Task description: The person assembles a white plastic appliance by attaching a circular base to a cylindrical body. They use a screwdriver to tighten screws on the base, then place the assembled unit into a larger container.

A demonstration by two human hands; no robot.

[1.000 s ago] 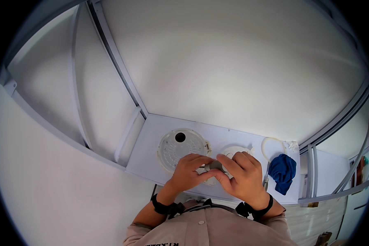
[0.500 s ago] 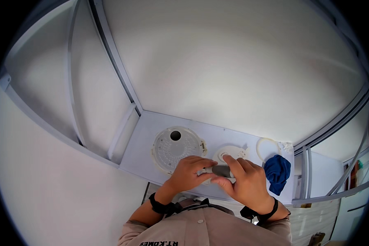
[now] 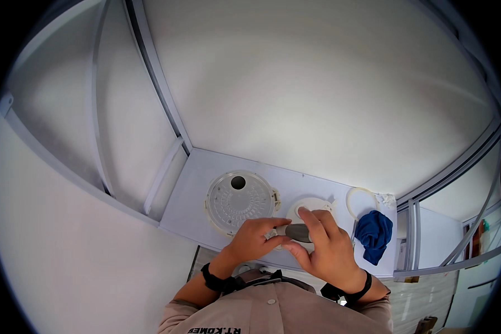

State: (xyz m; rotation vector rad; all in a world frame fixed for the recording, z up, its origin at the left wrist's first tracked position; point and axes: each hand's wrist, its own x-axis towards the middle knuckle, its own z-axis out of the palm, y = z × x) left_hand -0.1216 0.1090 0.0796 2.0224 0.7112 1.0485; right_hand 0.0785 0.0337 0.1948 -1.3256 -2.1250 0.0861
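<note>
My left hand [image 3: 255, 238] pinches the pale end of a small tool-like piece with a rounded grey body [image 3: 299, 232], holding it level above the front of the table. My right hand [image 3: 331, 247] is around the other end, with forefinger and thumb spread apart above and below the grey body. Whether its other fingers touch the piece is hidden. Behind the hands lies a round white part [image 3: 312, 205], partly covered by my right hand. To the left, a round, whitish translucent cover [image 3: 225, 203] with a dark round hole rests on the table.
On the table's right side lie a crumpled blue cloth [image 3: 374, 236] and a thin cream ring [image 3: 349, 201]. Crumpled white material [image 3: 388, 199] sits at the back right corner. A pale wall [image 3: 317, 100] rises behind the white table [image 3: 178, 203], with metal frame bars [image 3: 164, 94] to the left.
My right forefinger has lifted off the grey body and my thumb has spread from it. The left hand keeps its pinch. The whole view has shifted slightly.
</note>
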